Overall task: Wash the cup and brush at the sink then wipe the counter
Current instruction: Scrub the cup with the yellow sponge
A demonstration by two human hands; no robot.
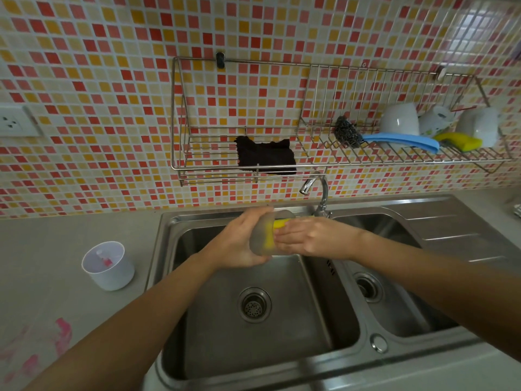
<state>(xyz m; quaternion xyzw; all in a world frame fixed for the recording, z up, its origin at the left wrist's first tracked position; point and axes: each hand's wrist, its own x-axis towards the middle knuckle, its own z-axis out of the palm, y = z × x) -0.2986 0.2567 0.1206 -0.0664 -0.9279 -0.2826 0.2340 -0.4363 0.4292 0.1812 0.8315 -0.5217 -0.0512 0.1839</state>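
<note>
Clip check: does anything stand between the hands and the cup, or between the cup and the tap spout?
Nothing visible does. The left hand grips the cup over the left basin, the right hand presses a yellow sponge into it, and only open air lies between the cup and the tap spout above.
</note>
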